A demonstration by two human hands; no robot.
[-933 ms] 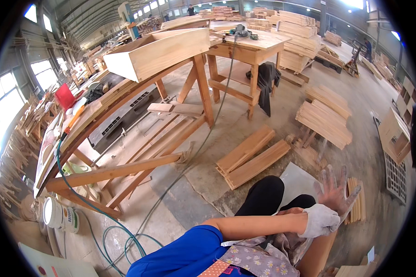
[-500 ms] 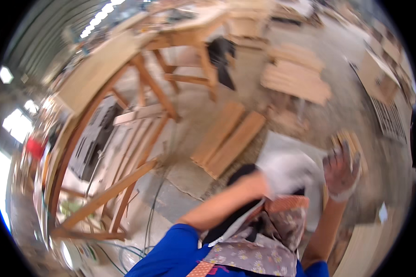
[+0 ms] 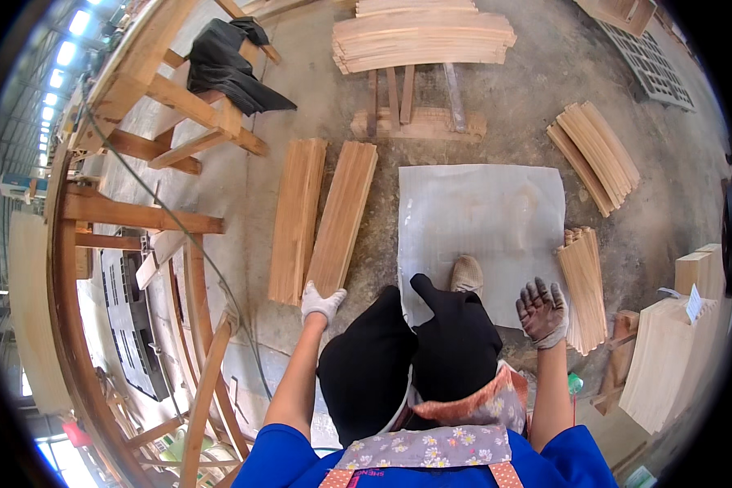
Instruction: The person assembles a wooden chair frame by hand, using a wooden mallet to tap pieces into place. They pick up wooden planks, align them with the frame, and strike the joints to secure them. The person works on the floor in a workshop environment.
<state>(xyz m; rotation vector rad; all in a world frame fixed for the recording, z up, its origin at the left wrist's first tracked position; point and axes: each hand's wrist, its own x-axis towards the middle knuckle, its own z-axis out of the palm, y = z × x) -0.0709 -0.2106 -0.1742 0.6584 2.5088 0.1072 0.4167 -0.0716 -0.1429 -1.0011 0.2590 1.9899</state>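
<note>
My left hand [image 3: 323, 302], in a whitish glove, touches the near end of a bundle of long wooden slats [image 3: 342, 213]. Its thumb and fingers are spread across that end, with no clear grip visible. A second bundle of long slats [image 3: 298, 220] lies just left of it on the floor. My right hand [image 3: 542, 314], in a glove with a dark, soiled palm, is open, palm up, holding nothing. It hovers over the right edge of a grey sheet [image 3: 480, 211], beside a short stack of slats [image 3: 582, 290].
Curved slats [image 3: 595, 157] lie farther right. Ahead, a wide pile of boards [image 3: 423, 41] rests on wooden supports. A wooden frame table [image 3: 138, 207] stands at left, with a hose [image 3: 211, 264] hanging across it. Pale boards [image 3: 665, 358] stand at right. My shoe [image 3: 467, 275] is on the sheet.
My view has swung to the right and down. My left arm has moved from across my body out to the slat bundle at left. My right hand has turned palm up beside the short stack.
</note>
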